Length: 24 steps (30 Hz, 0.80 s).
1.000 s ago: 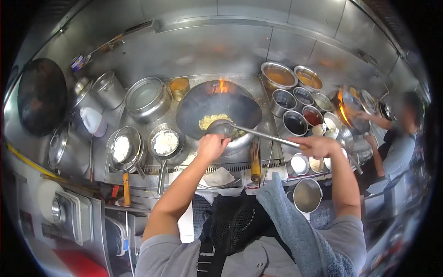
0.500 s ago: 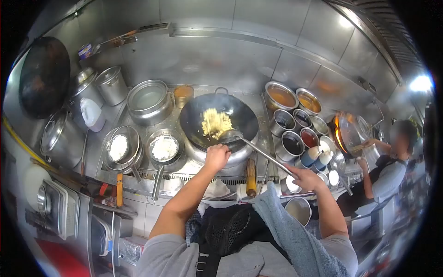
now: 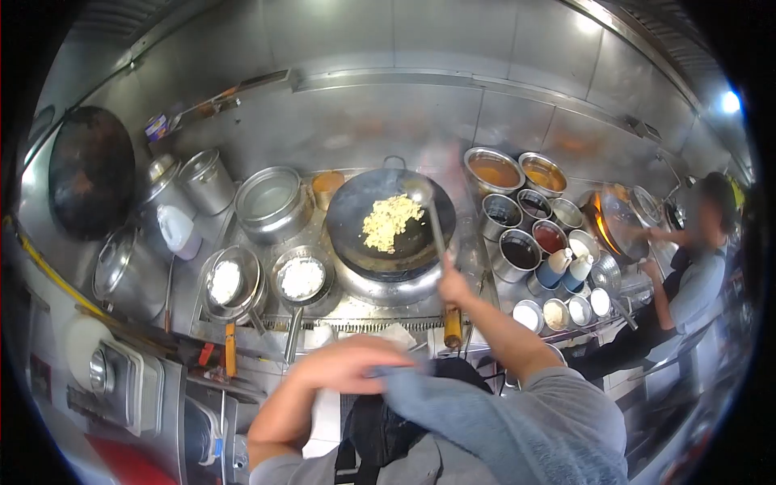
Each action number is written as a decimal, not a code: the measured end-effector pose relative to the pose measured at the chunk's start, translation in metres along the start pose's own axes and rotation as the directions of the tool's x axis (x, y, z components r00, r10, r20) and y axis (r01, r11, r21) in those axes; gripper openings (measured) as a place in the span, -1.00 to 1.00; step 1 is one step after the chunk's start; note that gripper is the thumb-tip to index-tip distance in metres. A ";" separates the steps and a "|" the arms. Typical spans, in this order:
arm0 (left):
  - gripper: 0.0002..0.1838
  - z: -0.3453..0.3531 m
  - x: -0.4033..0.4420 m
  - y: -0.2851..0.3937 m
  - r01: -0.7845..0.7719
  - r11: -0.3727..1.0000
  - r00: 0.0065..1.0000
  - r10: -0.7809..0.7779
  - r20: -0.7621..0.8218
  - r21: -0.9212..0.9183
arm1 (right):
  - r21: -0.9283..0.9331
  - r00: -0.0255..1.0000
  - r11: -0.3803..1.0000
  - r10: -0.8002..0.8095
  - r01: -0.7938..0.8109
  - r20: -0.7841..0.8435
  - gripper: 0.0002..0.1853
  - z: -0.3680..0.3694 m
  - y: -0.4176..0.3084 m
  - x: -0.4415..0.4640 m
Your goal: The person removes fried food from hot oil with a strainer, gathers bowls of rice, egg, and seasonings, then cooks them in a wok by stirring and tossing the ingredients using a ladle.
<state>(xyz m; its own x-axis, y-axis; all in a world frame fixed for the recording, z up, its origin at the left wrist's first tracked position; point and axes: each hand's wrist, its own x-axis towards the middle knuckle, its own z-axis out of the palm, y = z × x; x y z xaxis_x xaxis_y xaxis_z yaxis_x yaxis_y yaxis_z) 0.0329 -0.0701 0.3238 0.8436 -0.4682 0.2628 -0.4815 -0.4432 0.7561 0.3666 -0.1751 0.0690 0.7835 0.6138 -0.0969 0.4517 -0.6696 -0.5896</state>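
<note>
My right hand (image 3: pixel 455 284) is closed round the long handle of a wok ladle (image 3: pixel 437 222). The ladle's bowl rests at the back right inside the black wok (image 3: pixel 347 230), beside chopped pale-yellow food (image 3: pixel 391 220) spread over the wok's middle. My left hand (image 3: pixel 352 364), smeared by motion, is near my body, at the end of a blue-grey towel (image 3: pixel 477 412) draped over my front. The towel's edge runs into the hand, with the fingers closed over it and partly hidden.
Strainers of white food (image 3: pixel 301 278) stand left of the wok, near a large pot (image 3: pixel 271 198). Sauce containers (image 3: pixel 519 250) and squeeze bottles (image 3: pixel 554 267) are on the right. A co-worker (image 3: pixel 695 279) stands by a flaming wok (image 3: pixel 614 222) farther right.
My left hand has left the wok's rim and come back to the towel, whose end has swung left. The ladle has shifted to the wok's back right, and the food lies spread out.
</note>
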 end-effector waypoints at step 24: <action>-0.73 0.073 -0.047 -0.186 0.018 0.644 0.349 -0.721 -0.599 -0.765 | 0.742 0.846 0.504 -0.042 -0.442 0.532 -0.20 -0.074 -0.014 -0.042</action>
<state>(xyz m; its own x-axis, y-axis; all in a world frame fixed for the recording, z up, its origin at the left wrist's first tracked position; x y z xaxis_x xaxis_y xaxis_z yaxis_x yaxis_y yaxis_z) 0.0651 -0.0214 0.1271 0.7835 0.6140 -0.0950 -0.1132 0.2914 0.9499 0.3594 -0.2223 0.1408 0.4166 0.7696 -0.4838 -0.4352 -0.2984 -0.8494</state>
